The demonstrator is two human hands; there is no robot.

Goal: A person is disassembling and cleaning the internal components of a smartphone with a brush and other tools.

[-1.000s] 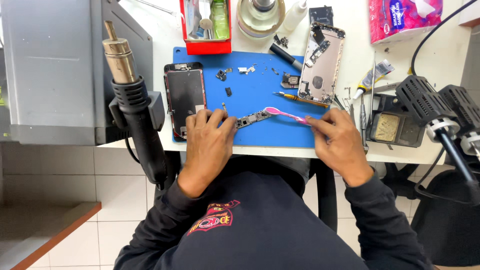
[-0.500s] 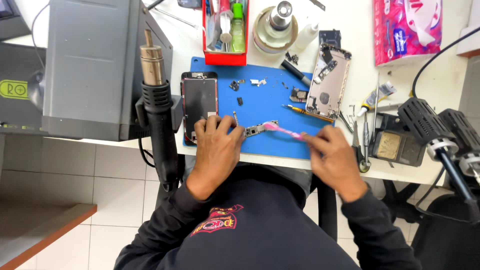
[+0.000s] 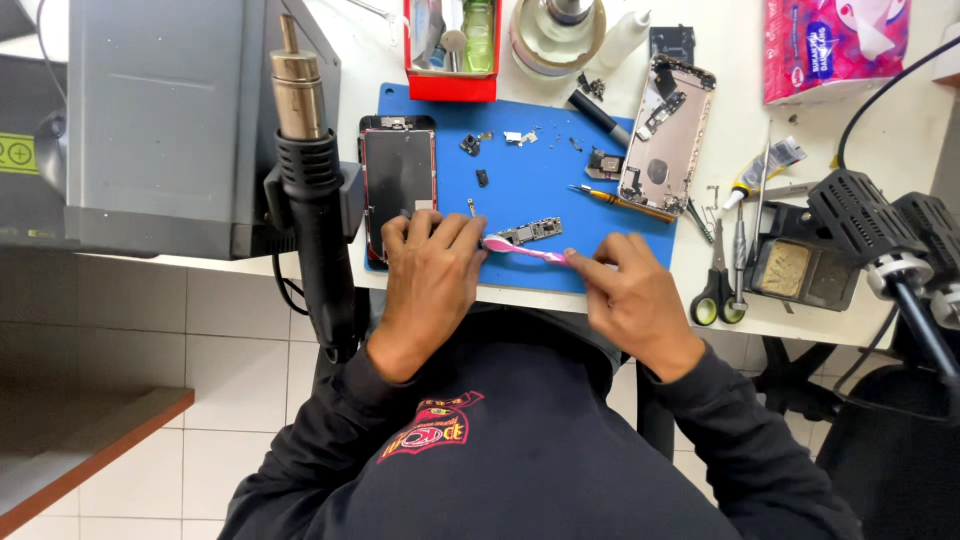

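From the head camera, the small circuit board [image 3: 530,232] lies flat on the blue work mat [image 3: 545,175], near the mat's front edge and between the two hands; it looks thin, light and stiff, crowded with tiny parts on its upper face, so it is likely fragile and best taken by its bare edges rather than pressed on top; on the smooth mat it would probably slide under a sideways push unless pinned. The left hand [image 3: 432,270] rests curled at the board's left end, fingertips down on the mat beside it and seemingly steadying that end, though whether a finger actually touches the board cannot be told. The right hand [image 3: 632,300] grips the handle end of a pink brush [image 3: 525,249], a slim, light plastic tool whose other end reaches to the board's front edge beside the left fingers; the handle looks stiff enough to scrub with yet easy to flex.

The board itself is a narrow, dark strip with silver-grey shields, lying slightly aslant. Left of it, partly under the left hand, lies a phone screen [image 3: 397,180] with a dark face; at the mat's right edge rests an opened phone housing [image 3: 665,135], a screwdriver [image 3: 620,203] just below it; loose screws and small brackets [image 3: 520,137] are scattered near the mat's back edge.
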